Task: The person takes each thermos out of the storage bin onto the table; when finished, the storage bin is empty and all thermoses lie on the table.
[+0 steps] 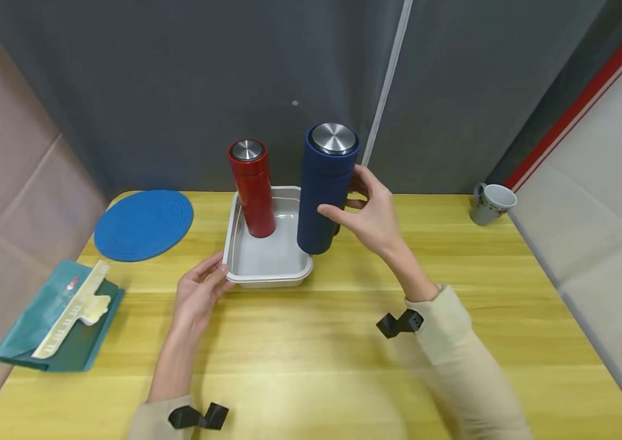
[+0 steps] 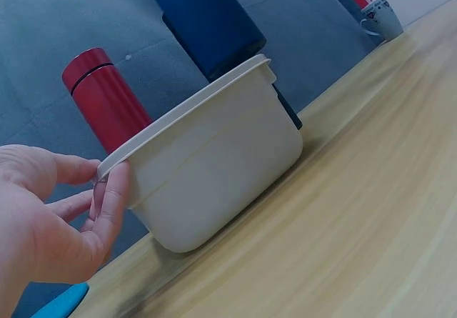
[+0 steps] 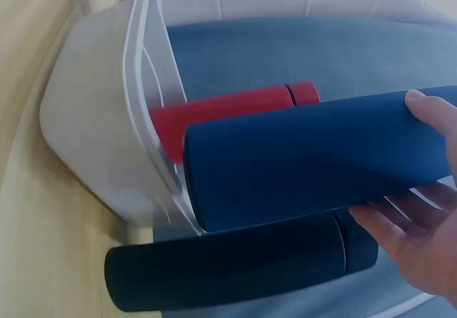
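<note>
Head view, taking the white tray (image 1: 250, 263) as the landmark and going from left to right: well to the left of the tray, at the table's near-left edge, lies a teal cloth (image 1: 41, 324) with a cream clip (image 1: 77, 308) on top of it, and behind that, still left of the tray, a round blue mat (image 1: 143, 223) lies flat on the yellow table (image 1: 311, 342). The left hand (image 1: 198, 293) is at the tray's near-left corner, its thumb and fingers pinching the rim there; the left wrist view shows the fingertips (image 2: 114, 196) curled against the underside of the rim. Inside the tray, toward its far-left part, a red bottle (image 1: 252, 188) stands upright with a steel cap. At the tray's right side, the blue bottle (image 1: 324, 189) is held upright by the right hand (image 1: 371, 217), whose fingers and thumb wrap round its body; its base sits about at the tray's right rim, and whether it touches the tray cannot be told. The right wrist view shows a darker bottle (image 3: 235, 271) just outside the tray's right wall, behind the blue one. Far to the right of the tray, at the table's back edge, stands a grey mug (image 1: 489, 203).
</note>
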